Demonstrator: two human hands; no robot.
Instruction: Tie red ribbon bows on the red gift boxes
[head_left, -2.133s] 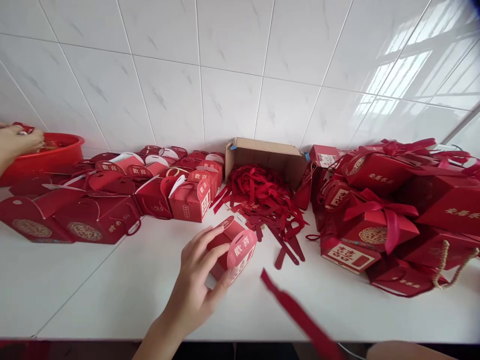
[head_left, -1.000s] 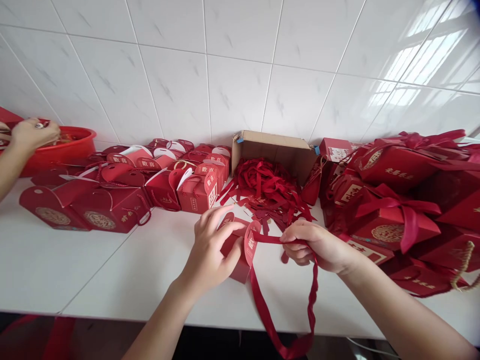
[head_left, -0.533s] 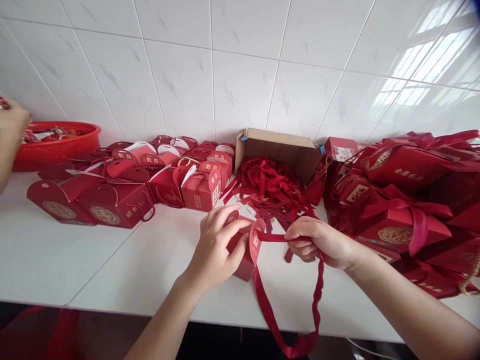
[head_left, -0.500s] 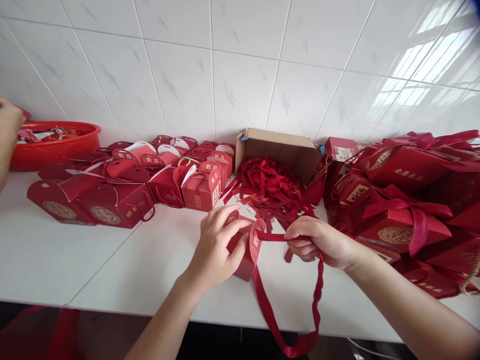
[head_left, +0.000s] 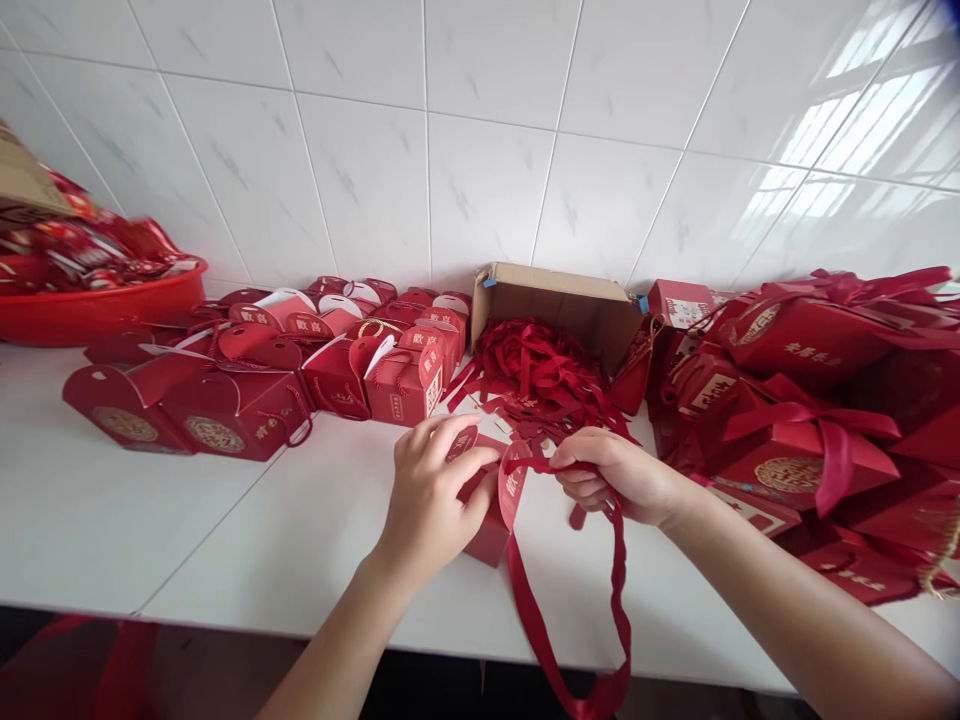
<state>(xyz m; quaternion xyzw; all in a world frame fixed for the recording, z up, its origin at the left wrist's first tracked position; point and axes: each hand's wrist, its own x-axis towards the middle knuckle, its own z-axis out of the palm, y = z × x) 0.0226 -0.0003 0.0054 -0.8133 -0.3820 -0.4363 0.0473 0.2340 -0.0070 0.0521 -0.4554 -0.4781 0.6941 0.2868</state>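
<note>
My left hand (head_left: 433, 492) is wrapped round a small red gift box (head_left: 489, 518) that stands on the white counter (head_left: 225, 540), fingers pressing its rounded handle flaps together. My right hand (head_left: 615, 474) pinches a long red ribbon (head_left: 540, 630) just right of the flaps. The ribbon runs to the handle slot, and its loop hangs down past the counter's front edge.
A cardboard box (head_left: 559, 300) spills red ribbons (head_left: 536, 375) at the back. Several open red gift boxes (head_left: 255, 370) lie to the left, ribbon-tied boxes (head_left: 795, 400) are piled at right. A red basin (head_left: 97, 300) heaped with packets stands far left.
My right hand has moved a little left and up, closer to the box flaps, drawing the ribbon along. The other person's hand at the basin has gone; packets now pile there.
</note>
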